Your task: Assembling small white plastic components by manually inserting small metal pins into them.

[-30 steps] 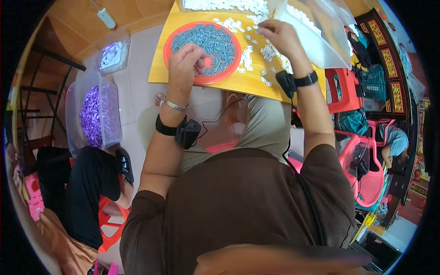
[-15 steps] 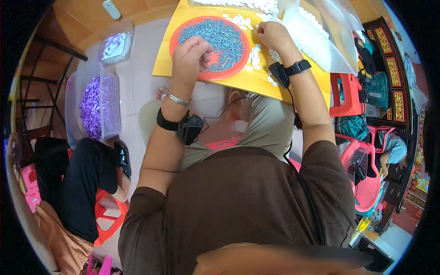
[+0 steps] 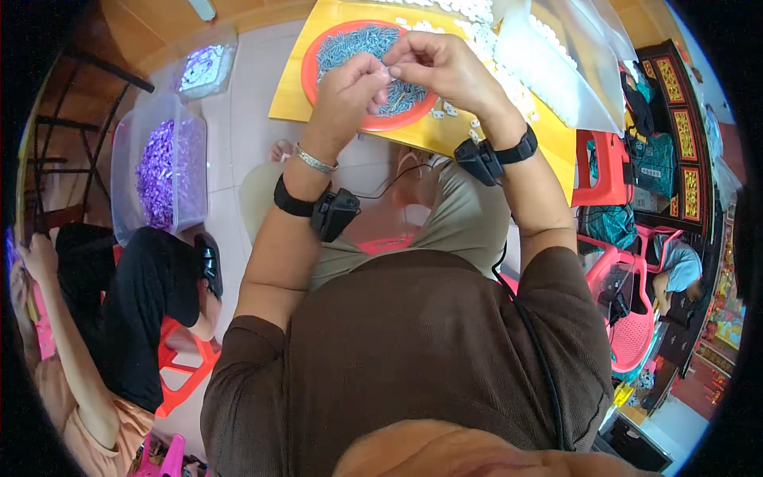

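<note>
My left hand (image 3: 347, 94) and my right hand (image 3: 445, 71) meet over a round red tray (image 3: 308, 77) full of small silvery-blue screws (image 3: 358, 46). Both hands are closed in a pinch, thumb and forefinger tips almost touching. A tiny pale thing shows between the fingertips, too small to make out. Beneath the right hand and beyond it, small white plastic pieces with holes (image 3: 482, 36) lie scattered on the yellow table (image 3: 288, 97). My hands hide part of the screws and the tray's right side.
A translucent bin (image 3: 544, 67) holding white pieces lies at the table's right. Left on the floor stand a clear tub of purple pieces (image 3: 163, 179) and a smaller clear box (image 3: 205, 71). Another person (image 3: 151, 310) sits at left. Red stools (image 3: 600, 171) stand at right.
My right hand has moved left from the white pieces on the table to meet my left hand over the tray. My left hand has shifted slightly right. The seated person's arms have come into view.
</note>
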A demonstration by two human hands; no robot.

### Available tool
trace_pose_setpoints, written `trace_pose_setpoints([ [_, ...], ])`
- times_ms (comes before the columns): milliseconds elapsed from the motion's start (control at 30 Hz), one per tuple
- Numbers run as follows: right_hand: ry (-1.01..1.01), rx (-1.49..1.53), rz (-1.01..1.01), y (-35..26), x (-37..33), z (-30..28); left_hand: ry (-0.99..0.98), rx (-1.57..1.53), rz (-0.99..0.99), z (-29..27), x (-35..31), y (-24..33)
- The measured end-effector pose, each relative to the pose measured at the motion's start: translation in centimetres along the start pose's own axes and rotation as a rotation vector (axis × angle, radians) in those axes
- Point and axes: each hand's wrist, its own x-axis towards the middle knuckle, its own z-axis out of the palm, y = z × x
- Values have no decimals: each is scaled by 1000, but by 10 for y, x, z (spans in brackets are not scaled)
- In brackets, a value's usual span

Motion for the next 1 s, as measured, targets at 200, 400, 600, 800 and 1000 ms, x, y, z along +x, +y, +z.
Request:
trace_pose_setpoints([
  [200,79,57,29,-1,2,11,94,249,162,1,-1,6],
  [400,120,181,110,-7,3,15,238,645,488,10,-2,3],
  [600,157,332,169,-10,0,13,206,737,570,9,-4,5],
  [800,132,409,165,-11,-2,14,212,654,611,8,-1,1],
  [1000,70,271,110,-13,6,20,217,301,353,-1,-2,4],
])
